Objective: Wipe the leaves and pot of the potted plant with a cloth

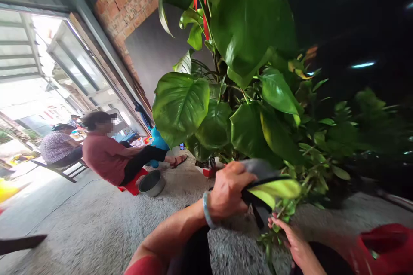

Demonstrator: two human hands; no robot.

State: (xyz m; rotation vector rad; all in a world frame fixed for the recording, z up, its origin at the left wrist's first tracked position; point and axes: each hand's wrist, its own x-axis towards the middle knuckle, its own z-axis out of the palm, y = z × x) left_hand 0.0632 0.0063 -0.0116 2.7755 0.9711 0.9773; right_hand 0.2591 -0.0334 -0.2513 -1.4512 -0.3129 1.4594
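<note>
A tall plant with big green leaves (245, 94) fills the middle and right. My left hand (230, 191), with a pale blue bangle at the wrist, is closed on a grey cloth (258, 168) pressed over a yellow-green leaf (277, 189). My right hand (292, 238) reaches up from below and its fingers touch the small leafy stems (285, 210) under that leaf. Whether it grips them is hidden by the foliage.
A person in a dark red top (105, 154) sits on a low red stool (134, 184) at the left, beside a metal bowl (151, 182). Another person (58, 146) sits on a bench behind. A brick wall (129, 0) and an open doorway lie behind. A red object (383, 247) is at the lower right.
</note>
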